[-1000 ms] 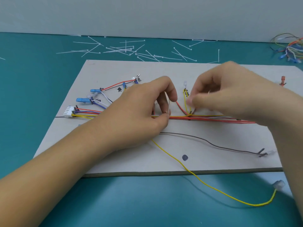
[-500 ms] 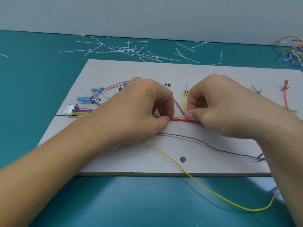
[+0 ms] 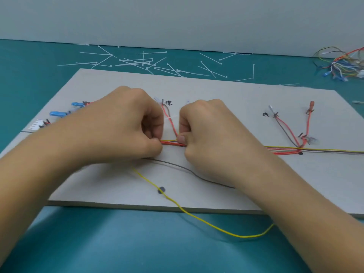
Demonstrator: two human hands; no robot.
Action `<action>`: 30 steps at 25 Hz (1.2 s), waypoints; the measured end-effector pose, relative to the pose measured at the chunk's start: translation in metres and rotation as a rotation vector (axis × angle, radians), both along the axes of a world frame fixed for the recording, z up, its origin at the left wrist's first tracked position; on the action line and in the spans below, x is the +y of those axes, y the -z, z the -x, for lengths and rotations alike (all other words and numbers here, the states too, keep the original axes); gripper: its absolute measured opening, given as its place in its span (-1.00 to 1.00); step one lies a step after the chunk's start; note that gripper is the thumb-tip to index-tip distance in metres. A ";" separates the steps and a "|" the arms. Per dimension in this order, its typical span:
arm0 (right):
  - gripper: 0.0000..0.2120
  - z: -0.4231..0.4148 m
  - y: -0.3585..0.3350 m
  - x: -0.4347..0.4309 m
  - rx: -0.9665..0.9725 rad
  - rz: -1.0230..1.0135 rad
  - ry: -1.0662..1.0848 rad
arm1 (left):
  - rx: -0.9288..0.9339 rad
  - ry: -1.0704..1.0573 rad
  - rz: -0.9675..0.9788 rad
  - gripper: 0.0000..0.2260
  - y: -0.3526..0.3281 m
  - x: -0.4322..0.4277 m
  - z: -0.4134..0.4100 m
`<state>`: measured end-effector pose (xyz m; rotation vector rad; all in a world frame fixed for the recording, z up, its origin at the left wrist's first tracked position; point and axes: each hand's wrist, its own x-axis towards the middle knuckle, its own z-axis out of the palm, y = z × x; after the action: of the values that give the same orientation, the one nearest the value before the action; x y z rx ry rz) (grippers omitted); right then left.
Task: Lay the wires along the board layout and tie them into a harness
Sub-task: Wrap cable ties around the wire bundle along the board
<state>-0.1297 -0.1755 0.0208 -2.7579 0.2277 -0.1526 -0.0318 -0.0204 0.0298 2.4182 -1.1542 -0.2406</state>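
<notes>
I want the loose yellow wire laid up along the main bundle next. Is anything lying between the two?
Yes. The brown wire lies loose on the board between the yellow wire and the bundle. The forearm behind the right hand also crosses that stretch. The left hand and right hand both pinch the bundle.

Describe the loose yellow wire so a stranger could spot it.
Start at the grey board on the teal table. From under the left hand, the yellow wire crosses a black dot and runs off the near edge. Another yellow strand lies in the red bundle; only this one loops onto the table.
</notes>
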 end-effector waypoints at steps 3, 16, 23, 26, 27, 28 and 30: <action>-0.90 -0.004 0.002 0.005 0.017 -0.021 -0.075 | 0.014 -0.006 -0.078 -0.76 -0.005 0.010 -0.001; -0.87 0.001 0.004 0.000 0.049 -0.102 -0.161 | 0.030 0.038 -0.075 -0.80 -0.004 0.018 0.001; -0.87 0.000 -0.019 -0.027 0.109 -0.312 -0.006 | -0.125 -0.026 0.236 -0.87 0.006 0.009 0.007; -0.88 -0.012 -0.035 -0.059 0.194 -0.214 0.115 | -0.105 0.069 0.244 -0.95 0.010 0.005 0.008; -0.87 -0.023 -0.037 -0.072 0.199 -0.186 0.174 | -0.095 0.087 0.231 -0.95 0.012 0.005 0.008; -0.87 -0.035 -0.037 -0.085 0.172 -0.172 0.244 | -0.088 0.102 0.220 -0.95 0.014 0.004 0.008; -0.87 -0.066 -0.033 -0.112 0.059 -0.190 0.393 | -0.086 0.127 0.209 -0.94 0.019 0.001 0.007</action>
<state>-0.0640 -0.2871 0.0538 -2.5019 0.7593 -0.1428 -0.0388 -0.0191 0.0112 2.1958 -1.3041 -0.0516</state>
